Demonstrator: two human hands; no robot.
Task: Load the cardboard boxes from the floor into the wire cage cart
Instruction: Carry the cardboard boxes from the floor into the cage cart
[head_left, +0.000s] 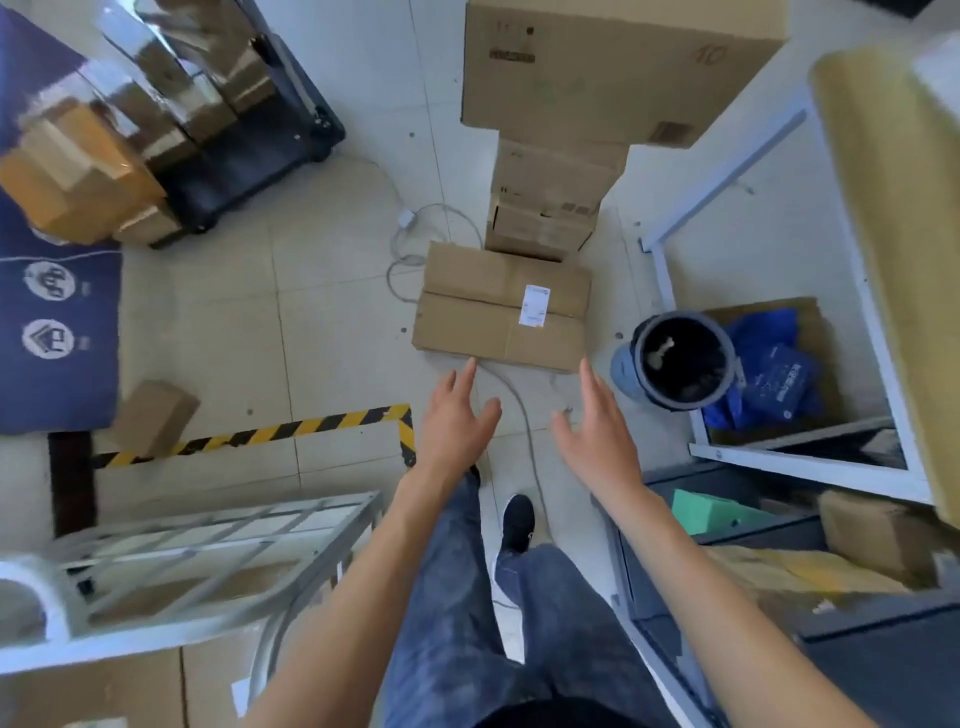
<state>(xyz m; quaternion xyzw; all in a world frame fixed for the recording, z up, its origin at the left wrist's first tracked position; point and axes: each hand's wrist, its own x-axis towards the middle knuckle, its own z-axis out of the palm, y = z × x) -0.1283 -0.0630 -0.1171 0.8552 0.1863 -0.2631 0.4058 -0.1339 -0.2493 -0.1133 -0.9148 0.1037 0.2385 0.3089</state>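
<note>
A flat cardboard box (501, 306) with a white label lies on the tiled floor just ahead of me. Behind it rises a stack of boxes (550, 202), topped by a large one (608, 67). My left hand (457, 421) and my right hand (597, 421) reach forward with fingers spread, both empty, fingertips just short of the flat box's near edge. The wire cage cart (208, 561) stands at the lower left, with cardboard showing inside it. A small box (156, 415) sits on the floor at the left.
A black bin (680, 358) stands right of the flat box, beside a white shelf frame (779, 452) with blue bags. A grey cable (519, 410) runs across the floor under my hands. Yellow-black hazard tape (291, 431) marks the floor. A black trolley (249, 156) with wrapped boxes is at far left.
</note>
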